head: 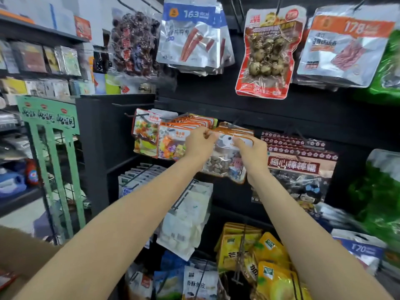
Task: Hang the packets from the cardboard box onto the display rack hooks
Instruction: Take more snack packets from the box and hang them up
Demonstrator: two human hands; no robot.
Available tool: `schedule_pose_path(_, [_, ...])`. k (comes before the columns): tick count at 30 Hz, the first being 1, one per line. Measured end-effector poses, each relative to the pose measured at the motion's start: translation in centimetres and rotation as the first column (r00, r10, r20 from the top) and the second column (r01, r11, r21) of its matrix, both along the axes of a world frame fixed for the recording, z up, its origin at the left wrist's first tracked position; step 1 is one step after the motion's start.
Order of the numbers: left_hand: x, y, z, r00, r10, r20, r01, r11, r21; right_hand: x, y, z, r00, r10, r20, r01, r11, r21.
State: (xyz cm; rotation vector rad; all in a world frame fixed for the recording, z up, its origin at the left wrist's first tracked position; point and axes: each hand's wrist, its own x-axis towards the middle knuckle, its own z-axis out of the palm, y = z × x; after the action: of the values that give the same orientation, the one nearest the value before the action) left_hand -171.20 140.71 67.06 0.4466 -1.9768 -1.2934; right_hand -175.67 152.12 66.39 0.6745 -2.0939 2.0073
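A clear packet with an orange and white header hangs at the middle of the black display rack. My left hand pinches the header's left corner and my right hand pinches its right side, both up at a black hook. Whether the header's hole sits on the hook is hidden by the fingers. More orange-topped packets hang on the hook just to the left. A corner of a cardboard box shows at the lower left edge.
Snack packets fill hooks all round: a red egg packet above, purple-topped candy packets to the right, white packets and yellow packets below. A green wire stand stands on the left, by shelves.
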Motion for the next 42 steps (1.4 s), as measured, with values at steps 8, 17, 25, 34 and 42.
schedule_pose_path(8, [-1.9, 0.1, 0.0, 0.997, 0.066, 0.047, -0.063, 0.996, -0.058, -2.7, 0.2, -0.2, 0.993, 0.0, -0.122, 0.012, 0.995, 0.1])
schedule_pose_path(17, [-1.5, -0.8, -0.9, 0.998, 0.058, 0.034, -0.053, 0.99, -0.132, -2.4, 0.3, -0.9, 0.976, 0.054, -0.212, -0.015, 0.984, 0.179])
schedule_pose_path(25, [-2.4, -0.9, -0.7, 0.999, 0.032, 0.034, -0.029, 0.996, -0.083, -3.1, 0.0, -0.7, 0.979, 0.0, -0.206, 0.036, 0.985, 0.17])
schedule_pose_path(34, [-4.6, -1.1, -1.9, 0.996, 0.069, 0.056, -0.036, 0.89, -0.454, -4.6, -0.9, -2.1, 0.723, -0.099, -0.684, 0.499, 0.76, 0.417])
schedule_pose_path(42, [-4.1, -1.0, -2.6, 0.99, 0.101, 0.098, -0.016, 0.773, -0.634, -4.2, -1.0, -3.7, 0.526, -0.151, -0.837, 0.674, 0.674, 0.302])
